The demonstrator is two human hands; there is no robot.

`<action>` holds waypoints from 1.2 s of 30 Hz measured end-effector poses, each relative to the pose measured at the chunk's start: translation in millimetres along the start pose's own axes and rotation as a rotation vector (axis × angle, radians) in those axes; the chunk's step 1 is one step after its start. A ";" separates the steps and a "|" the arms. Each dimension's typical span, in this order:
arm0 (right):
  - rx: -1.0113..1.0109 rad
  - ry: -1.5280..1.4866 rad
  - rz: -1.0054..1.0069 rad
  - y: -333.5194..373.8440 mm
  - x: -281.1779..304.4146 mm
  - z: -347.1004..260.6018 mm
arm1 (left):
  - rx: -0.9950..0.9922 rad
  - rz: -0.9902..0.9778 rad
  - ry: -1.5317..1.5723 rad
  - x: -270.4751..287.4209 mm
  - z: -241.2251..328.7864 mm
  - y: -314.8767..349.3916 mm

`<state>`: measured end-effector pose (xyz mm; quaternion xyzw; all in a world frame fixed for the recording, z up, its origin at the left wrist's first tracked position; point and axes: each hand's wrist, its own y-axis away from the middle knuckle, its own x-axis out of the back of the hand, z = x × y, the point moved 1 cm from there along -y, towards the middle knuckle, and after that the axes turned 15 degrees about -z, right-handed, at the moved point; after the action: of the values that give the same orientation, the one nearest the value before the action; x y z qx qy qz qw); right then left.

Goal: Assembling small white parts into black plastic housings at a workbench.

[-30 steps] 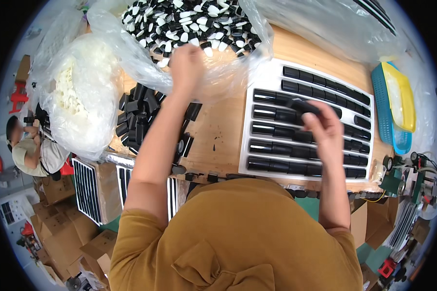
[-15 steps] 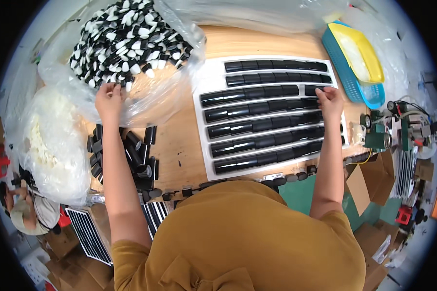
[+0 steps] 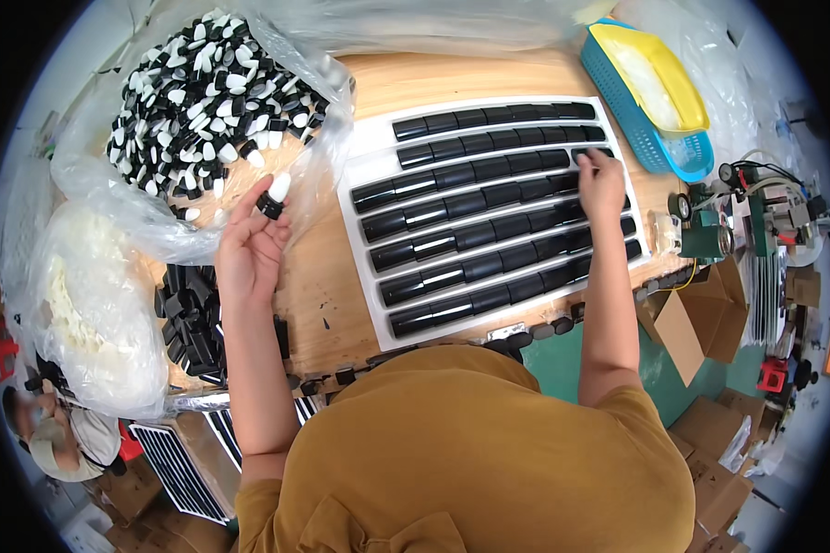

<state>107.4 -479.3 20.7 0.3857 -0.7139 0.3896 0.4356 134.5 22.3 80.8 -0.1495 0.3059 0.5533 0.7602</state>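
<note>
Black-and-white caps (image 3: 274,196) were small, black at the bottom and white on top. One sat pinched in the left hand (image 3: 249,249), now lifted out of the clear bag (image 3: 157,212). The right hand (image 3: 601,184) had moved up the white tray (image 3: 364,147), fingers pressing a black tube (image 3: 588,155).

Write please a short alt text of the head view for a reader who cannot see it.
A person's left hand holds a small black-and-white cap, while the right hand touches a white tray of black tubes on a wooden table. A clear bag of caps lies at upper left.
</note>
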 end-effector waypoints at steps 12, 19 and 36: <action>-0.286 0.292 -0.001 -7.8 -0.8 7.4 | 0.068 -0.009 -0.081 -28.5 -19.4 20.0; -0.078 -0.137 0.068 -0.2 -0.1 -19.2 | 0.070 -0.016 -0.039 -48.5 -30.5 19.0; 0.329 -1.285 -1.072 99.4 58.3 -211.9 | 0.080 -0.216 -0.304 -77.6 -39.8 35.9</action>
<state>68.3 -262.9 119.7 0.8760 -0.4777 -0.0648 0.0098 73.6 -46.1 103.0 -0.0655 0.1914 0.4723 0.8579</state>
